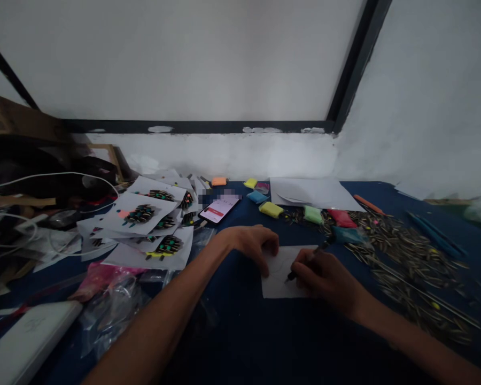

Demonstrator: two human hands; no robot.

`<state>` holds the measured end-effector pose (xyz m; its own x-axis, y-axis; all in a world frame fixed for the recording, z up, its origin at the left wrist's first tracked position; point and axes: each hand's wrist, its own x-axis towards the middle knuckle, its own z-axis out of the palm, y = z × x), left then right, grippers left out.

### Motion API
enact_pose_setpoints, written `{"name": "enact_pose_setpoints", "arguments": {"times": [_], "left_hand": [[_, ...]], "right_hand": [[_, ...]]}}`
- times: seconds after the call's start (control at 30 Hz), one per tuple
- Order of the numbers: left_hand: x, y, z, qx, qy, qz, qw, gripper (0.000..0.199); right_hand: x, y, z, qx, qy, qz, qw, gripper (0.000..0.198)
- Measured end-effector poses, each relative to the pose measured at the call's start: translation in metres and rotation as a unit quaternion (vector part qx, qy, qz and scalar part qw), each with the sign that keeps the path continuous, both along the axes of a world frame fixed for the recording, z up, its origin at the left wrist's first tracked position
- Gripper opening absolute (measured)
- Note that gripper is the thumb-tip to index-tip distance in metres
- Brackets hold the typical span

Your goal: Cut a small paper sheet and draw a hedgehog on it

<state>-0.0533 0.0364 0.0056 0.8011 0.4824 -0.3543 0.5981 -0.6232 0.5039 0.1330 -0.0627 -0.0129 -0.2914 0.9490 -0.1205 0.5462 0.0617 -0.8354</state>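
A small white sheet of paper lies on the dark blue tabletop in front of me, with a faint curved line on it. My right hand is closed around a dark pen, its tip at the paper's surface. At the sheet's left edge, my left hand rests with fingers bent and apart, holding nothing; thumb and fingertips touch the paper near its upper left corner. Just beyond the hands lie small packets of coloured clay, among them a yellow packet and a light green packet.
Striped sunflower seeds spread over the right side, with blue tweezers beyond. Left are stacked cards bearing seed-and-clay figures, a lit phone, plastic bags and a white power bank. White sheets lie by the wall.
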Motion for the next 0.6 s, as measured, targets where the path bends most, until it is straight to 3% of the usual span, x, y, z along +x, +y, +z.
{"name": "enact_pose_setpoints", "arguments": {"times": [0.6], "left_hand": [[-0.001, -0.001, 0.002, -0.012, 0.008, 0.017, 1.000, 0.055]], "right_hand": [[0.012, 0.003, 0.000, -0.019, -0.024, -0.014, 0.999, 0.024]]}}
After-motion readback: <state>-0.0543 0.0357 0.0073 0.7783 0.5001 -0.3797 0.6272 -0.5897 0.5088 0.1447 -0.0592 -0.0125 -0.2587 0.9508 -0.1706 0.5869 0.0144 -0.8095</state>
